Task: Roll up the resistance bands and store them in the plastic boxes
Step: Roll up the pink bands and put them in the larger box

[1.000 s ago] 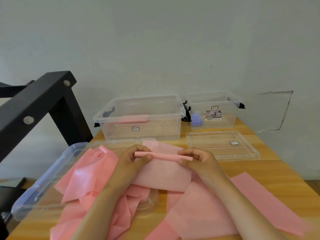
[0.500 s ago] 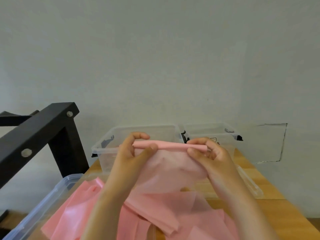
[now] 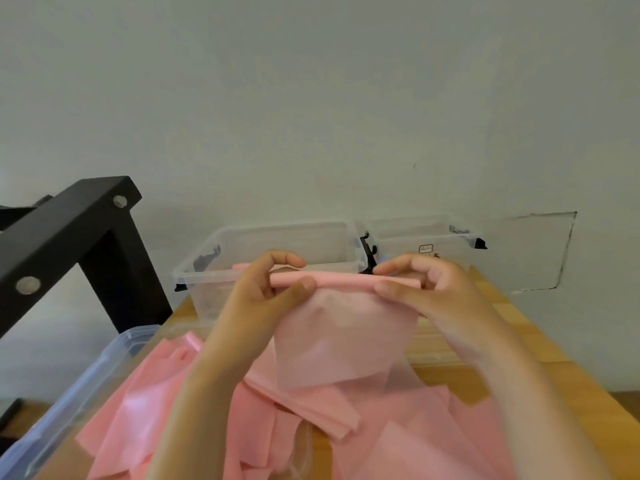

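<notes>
Mid-roll | I see left hand (image 3: 266,289) and right hand (image 3: 426,289), fingers closed on each end of the pink band (image 3: 343,282), lifted off the desk (image 3: 502,344) so its tail hangs free | clear box (image 3: 277,237) waits open behind, likely its destination

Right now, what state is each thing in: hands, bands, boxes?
Left hand: pinching the roll's left end.
Right hand: pinching its right end.
Held pink resistance band: partly rolled, tail hanging.
Loose pink bands: unrolled, heaped.
Large clear plastic box: open.
Small clear plastic box: open.
</notes>
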`<act>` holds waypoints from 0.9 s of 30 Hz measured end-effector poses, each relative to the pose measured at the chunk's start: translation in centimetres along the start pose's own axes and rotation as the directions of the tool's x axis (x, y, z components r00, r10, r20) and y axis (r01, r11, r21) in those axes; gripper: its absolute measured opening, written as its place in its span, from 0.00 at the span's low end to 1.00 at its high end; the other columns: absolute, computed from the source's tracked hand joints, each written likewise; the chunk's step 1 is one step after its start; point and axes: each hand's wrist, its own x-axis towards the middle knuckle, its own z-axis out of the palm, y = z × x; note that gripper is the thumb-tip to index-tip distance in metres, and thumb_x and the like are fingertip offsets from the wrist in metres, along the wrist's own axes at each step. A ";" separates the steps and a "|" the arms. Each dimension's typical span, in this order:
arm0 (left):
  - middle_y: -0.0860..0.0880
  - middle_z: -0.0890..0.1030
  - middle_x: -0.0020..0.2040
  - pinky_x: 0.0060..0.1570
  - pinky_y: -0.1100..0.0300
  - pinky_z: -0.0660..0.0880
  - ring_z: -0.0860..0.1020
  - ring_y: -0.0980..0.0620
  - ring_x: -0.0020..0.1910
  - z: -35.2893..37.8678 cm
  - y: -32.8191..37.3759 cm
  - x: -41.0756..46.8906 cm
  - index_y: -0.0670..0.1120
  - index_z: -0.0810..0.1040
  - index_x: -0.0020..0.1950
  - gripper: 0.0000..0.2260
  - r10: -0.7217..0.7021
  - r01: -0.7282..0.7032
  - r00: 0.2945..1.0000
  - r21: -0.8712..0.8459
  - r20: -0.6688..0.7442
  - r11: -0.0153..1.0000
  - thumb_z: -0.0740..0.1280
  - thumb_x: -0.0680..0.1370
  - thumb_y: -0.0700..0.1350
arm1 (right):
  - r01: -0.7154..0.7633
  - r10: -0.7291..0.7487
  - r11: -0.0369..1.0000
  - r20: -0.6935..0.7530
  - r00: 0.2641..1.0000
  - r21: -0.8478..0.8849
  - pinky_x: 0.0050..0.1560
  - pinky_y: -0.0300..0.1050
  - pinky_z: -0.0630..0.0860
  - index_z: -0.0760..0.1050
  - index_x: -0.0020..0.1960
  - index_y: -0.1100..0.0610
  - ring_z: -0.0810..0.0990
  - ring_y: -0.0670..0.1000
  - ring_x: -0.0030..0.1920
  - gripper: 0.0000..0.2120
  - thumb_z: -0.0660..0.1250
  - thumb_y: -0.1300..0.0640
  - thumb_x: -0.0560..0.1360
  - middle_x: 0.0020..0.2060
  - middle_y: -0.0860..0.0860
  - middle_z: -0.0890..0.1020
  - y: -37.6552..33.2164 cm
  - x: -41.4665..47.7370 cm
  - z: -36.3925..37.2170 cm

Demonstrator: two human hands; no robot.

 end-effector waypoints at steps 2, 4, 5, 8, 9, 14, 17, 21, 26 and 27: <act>0.50 0.77 0.38 0.32 0.68 0.73 0.76 0.56 0.35 0.1 0.2 -0.1 0.47 0.76 0.48 0.07 -0.001 0.001 1.000 -0.010 0.001 1.000 0.70 0.72 0.41 | 0.017 -0.016 1.000 -0.029 0.999 0.015 0.35 0.29 0.71 0.81 0.41 0.54 0.79 0.41 0.35 0.05 0.74 0.63 0.70 0.34 0.46 0.84 0.0 0.1 0.4; 0.52 0.78 0.38 0.31 0.68 0.71 0.76 0.58 0.34 0.3 0.4 -0.3 0.47 0.76 0.47 0.10 0.003 -0.003 1.000 0.015 0.010 1.000 0.70 0.69 0.48 | 0.046 -0.044 0.999 -0.047 0.998 0.029 0.37 0.30 0.72 0.81 0.40 0.54 0.79 0.42 0.36 0.07 0.74 0.66 0.69 0.35 0.47 0.84 -0.1 0.0 0.5; 0.54 0.78 0.37 0.30 0.69 0.70 0.75 0.59 0.34 0.5 0.5 -0.4 0.47 0.76 0.46 0.11 0.012 -0.012 1.000 0.041 0.006 0.999 0.69 0.68 0.51 | 0.058 -0.056 0.998 -0.049 0.997 0.036 0.38 0.30 0.72 0.81 0.40 0.54 0.79 0.42 0.37 0.08 0.73 0.66 0.69 0.35 0.47 0.84 -0.2 0.0 0.5; 0.54 0.77 0.37 0.31 0.69 0.70 0.75 0.58 0.34 0.6 0.8 -0.4 0.48 0.74 0.44 0.07 0.058 -0.057 0.998 0.062 -0.012 0.996 0.70 0.71 0.47 | 0.046 -0.042 0.995 -0.041 0.998 0.088 0.40 0.31 0.73 0.81 0.43 0.54 0.80 0.42 0.38 0.09 0.73 0.67 0.69 0.37 0.47 0.84 -0.3 -0.1 0.6; 0.52 0.78 0.39 0.33 0.67 0.71 0.76 0.56 0.36 0.5 0.8 -0.4 0.49 0.75 0.43 0.05 0.073 -0.072 0.997 0.067 -0.021 0.995 0.71 0.72 0.44 | 0.027 -0.023 0.994 -0.036 0.999 0.105 0.40 0.31 0.74 0.81 0.44 0.55 0.80 0.42 0.38 0.08 0.73 0.66 0.69 0.38 0.47 0.84 -0.3 -0.1 0.6; 0.49 0.80 0.44 0.40 0.59 0.71 0.77 0.51 0.41 0.5 0.8 -0.4 0.52 0.76 0.43 0.08 0.112 -0.108 0.993 0.080 -0.043 0.991 0.73 0.73 0.42 | 0.038 -0.028 0.990 -0.077 0.997 0.134 0.36 0.30 0.71 0.81 0.40 0.54 0.78 0.43 0.36 0.05 0.74 0.63 0.68 0.35 0.47 0.82 -0.5 -0.2 0.9; 0.49 0.80 0.43 0.39 0.57 0.71 0.78 0.51 0.39 0.7 1.0 -0.6 0.52 0.75 0.46 0.10 0.054 -0.053 0.998 0.059 -0.022 0.997 0.73 0.71 0.53 | 0.092 -0.080 0.989 -0.095 0.992 0.120 0.35 0.29 0.71 0.80 0.37 0.54 0.78 0.42 0.35 0.05 0.73 0.62 0.70 0.33 0.46 0.82 -1.1 -0.4 1.1; 0.55 0.76 0.35 0.29 0.68 0.69 0.74 0.57 0.32 0.9 1.3 -0.7 0.48 0.74 0.43 0.07 0.076 -0.074 0.997 0.081 -0.022 0.994 0.70 0.71 0.49 | 0.098 -0.089 0.992 -0.103 0.991 0.079 0.35 0.30 0.71 0.81 0.35 0.52 0.78 0.41 0.35 0.08 0.72 0.61 0.71 0.33 0.46 0.83 -1.2 -0.4 1.0; 0.49 0.80 0.39 0.34 0.61 0.73 0.77 0.53 0.35 0.8 1.7 -0.8 0.50 0.73 0.45 0.10 0.103 -0.099 0.993 0.077 -0.053 0.992 0.72 0.69 0.47 | 0.065 -0.058 0.992 -0.068 0.996 0.111 0.37 0.31 0.72 0.81 0.38 0.52 0.79 0.43 0.37 0.05 0.74 0.61 0.68 0.36 0.48 0.83 -0.9 -0.4 1.0; 0.49 0.82 0.39 0.35 0.61 0.74 0.79 0.53 0.35 0.8 1.8 -0.9 0.51 0.73 0.48 0.12 0.092 -0.088 0.995 0.080 -0.048 0.993 0.71 0.67 0.49 | 0.075 -0.068 0.989 -0.060 0.996 0.127 0.38 0.31 0.72 0.81 0.37 0.51 0.79 0.44 0.38 0.07 0.74 0.62 0.67 0.37 0.49 0.83 -1.0 -0.4 0.9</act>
